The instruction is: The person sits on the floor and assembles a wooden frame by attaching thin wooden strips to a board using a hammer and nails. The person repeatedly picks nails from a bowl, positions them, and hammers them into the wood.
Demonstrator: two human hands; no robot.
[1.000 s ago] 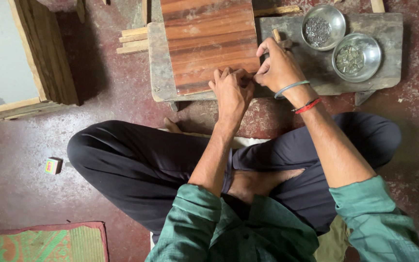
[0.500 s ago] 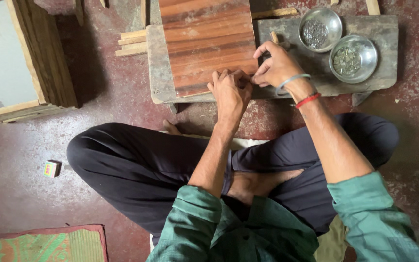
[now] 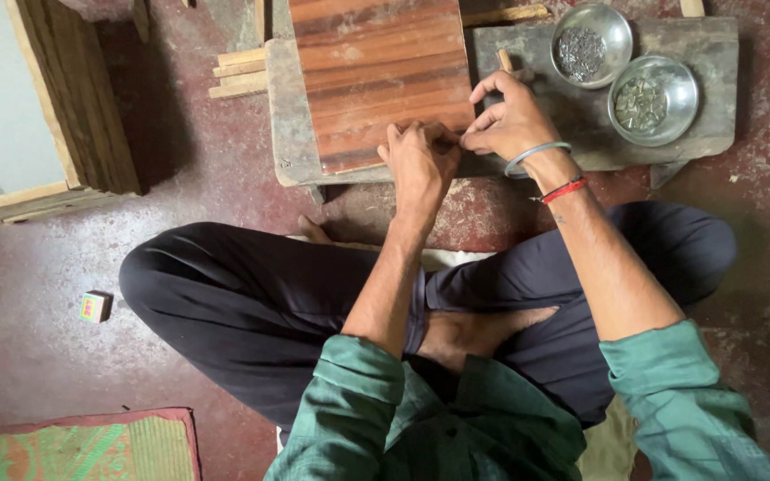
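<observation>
Pressing down, fingers curled, on the near edge of the striped wooden panel point(image 3: 376, 76) — left hand point(image 3: 419, 160); right hand point(image 3: 510, 120) pinching something tiny just beside — unidentifiable.

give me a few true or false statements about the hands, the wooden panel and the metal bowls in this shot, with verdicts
1. Both hands meet at the near edge of the striped reddish-brown wooden panel. True: the left hand and the right hand touch there.
2. The two round metal bowls are empty. False: each holds small dark bits.
3. The panel lies on a grey slab on the floor. True.
4. The right wrist is bare. False: it wears a silver bangle and a red thread band.
5. The small colourful box sits beside the bowls. False: it lies on the red floor, far off on the left side.
</observation>
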